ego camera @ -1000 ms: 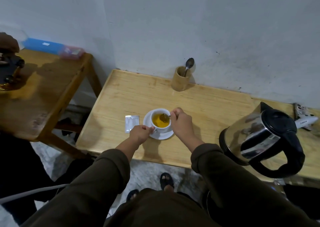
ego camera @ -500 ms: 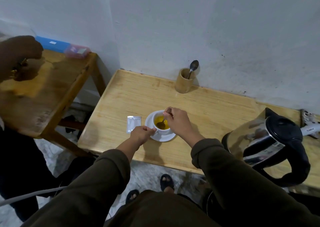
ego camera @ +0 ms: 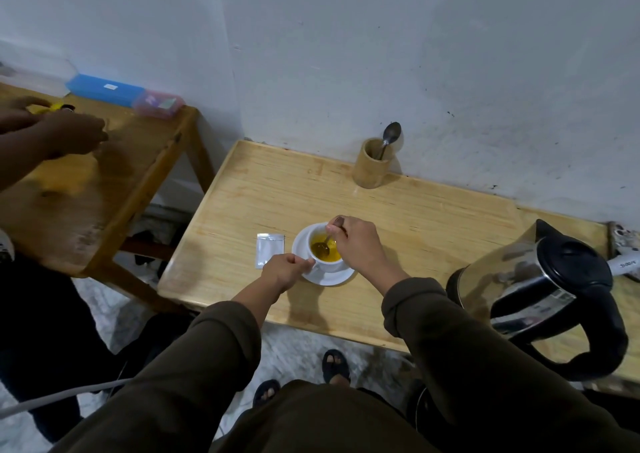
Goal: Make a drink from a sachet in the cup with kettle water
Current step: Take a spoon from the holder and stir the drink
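Observation:
A white cup (ego camera: 325, 265) full of yellow drink stands on a white saucer (ego camera: 337, 278) on the pale wooden table (ego camera: 415, 231). My left hand (ego camera: 285, 272) grips the cup's handle at its left side. My right hand (ego camera: 358, 241) pinches a metal spoon (ego camera: 323, 246) whose bowl dips into the liquid. An opened silver sachet (ego camera: 269, 250) lies flat just left of the saucer. The steel kettle (ego camera: 543, 293) with a black lid and handle stands at the table's right end.
A bamboo holder (ego camera: 372, 168) with another spoon stands by the wall. To the left is a darker wooden table (ego camera: 86, 189) with a blue box (ego camera: 104, 89) and a pink box (ego camera: 157, 102); another person's hands (ego camera: 52, 130) work there. The table's front edge runs near my feet.
The spoon's bowl has moved round inside the cup, from its right side to its left. The other person's hands have shifted right over the left table. The view has tilted.

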`<state>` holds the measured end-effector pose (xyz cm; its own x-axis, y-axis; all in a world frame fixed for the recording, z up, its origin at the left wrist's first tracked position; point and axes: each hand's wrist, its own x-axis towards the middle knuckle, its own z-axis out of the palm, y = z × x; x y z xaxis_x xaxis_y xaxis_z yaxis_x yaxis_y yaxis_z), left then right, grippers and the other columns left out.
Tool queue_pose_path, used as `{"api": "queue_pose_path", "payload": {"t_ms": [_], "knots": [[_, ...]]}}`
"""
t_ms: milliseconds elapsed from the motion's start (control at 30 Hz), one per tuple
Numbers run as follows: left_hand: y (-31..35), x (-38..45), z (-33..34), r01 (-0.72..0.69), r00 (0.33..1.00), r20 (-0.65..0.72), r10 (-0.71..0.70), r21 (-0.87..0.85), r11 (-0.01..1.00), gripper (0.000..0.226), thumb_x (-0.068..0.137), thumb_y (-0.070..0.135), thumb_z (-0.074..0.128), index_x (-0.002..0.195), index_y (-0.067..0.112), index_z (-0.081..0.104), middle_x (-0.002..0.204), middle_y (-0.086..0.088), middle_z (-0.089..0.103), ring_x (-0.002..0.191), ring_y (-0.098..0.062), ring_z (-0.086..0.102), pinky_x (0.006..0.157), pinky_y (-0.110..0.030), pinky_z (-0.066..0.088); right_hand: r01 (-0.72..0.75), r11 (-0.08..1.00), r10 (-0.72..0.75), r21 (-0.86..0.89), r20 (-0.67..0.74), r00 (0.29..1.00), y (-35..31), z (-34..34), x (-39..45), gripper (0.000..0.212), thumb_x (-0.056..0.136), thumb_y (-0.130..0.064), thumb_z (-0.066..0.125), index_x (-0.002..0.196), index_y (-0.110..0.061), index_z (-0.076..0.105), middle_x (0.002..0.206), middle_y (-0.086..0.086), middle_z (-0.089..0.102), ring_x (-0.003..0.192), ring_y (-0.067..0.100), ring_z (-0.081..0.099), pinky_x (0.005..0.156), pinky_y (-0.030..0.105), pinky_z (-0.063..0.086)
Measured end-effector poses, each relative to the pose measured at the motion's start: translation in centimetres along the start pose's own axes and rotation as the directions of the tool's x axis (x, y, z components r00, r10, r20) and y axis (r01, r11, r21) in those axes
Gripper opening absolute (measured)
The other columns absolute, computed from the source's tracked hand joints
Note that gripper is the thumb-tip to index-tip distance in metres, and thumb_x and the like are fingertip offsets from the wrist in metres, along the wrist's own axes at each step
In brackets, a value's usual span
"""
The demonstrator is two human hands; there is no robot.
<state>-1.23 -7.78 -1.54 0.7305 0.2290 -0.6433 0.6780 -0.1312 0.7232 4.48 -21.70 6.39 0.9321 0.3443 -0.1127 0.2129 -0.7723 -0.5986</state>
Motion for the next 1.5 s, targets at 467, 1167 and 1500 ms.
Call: {"api": "queue_pose_path", "payload": {"t_ms": [467, 1167, 1500], "knots": [[-0.1, 0.1, 0.0, -0.005, 1.0, 0.007, 0.005, -0.003, 1.0, 0.029, 0.083, 0.039, 0.066, 0.077, 0.012, 0.061, 0.088, -0.006, 0.06, 0.083, -0.02, 0.052, 0.077, -0.031, 0.042, -0.007, 1.0, 0.007, -0.005, 0.003, 1.0, 0.0, 0.1, 0.1, 0.026, 0.094, -0.025, 0.049, 0.093, -0.01, 0.07, 0.097, 0.01, 0.072, 0.092, 0.025, 0.063, 0.076, 0.029, 0.044], [0.1, -0.1, 0.1, -0.003, 1.0, -0.01, 0.003, 0.014, 1.0, 0.031, 0.081, 0.042, 0.067, 0.07, 0.014, 0.058, 0.086, -0.006, 0.061, 0.083, -0.021, 0.054, 0.076, -0.032, 0.043, -0.054, 0.998, 0.054, -0.029, -0.014, 0.998, 0.3, -0.5, -0.1, 0.026, 0.095, -0.026, 0.047, 0.09, -0.007, 0.063, 0.089, 0.01, 0.063, 0.088, 0.027, 0.059, 0.076, 0.034, 0.044], [0.4, -0.8, 0.2, -0.011, 1.0, -0.022, 0.012, 0.032, 0.999, 0.032, 0.085, 0.041, 0.063, 0.066, 0.016, 0.056, 0.082, -0.003, 0.057, 0.084, -0.021, 0.052, 0.075, -0.031, 0.04, -0.032, 0.999, 0.032, 0.02, 0.001, 0.999, 0.2, -0.2, -0.5, 0.023, 0.093, -0.024, 0.051, 0.094, -0.012, 0.071, 0.099, 0.008, 0.073, 0.093, 0.024, 0.063, 0.082, 0.035, 0.05]]}}
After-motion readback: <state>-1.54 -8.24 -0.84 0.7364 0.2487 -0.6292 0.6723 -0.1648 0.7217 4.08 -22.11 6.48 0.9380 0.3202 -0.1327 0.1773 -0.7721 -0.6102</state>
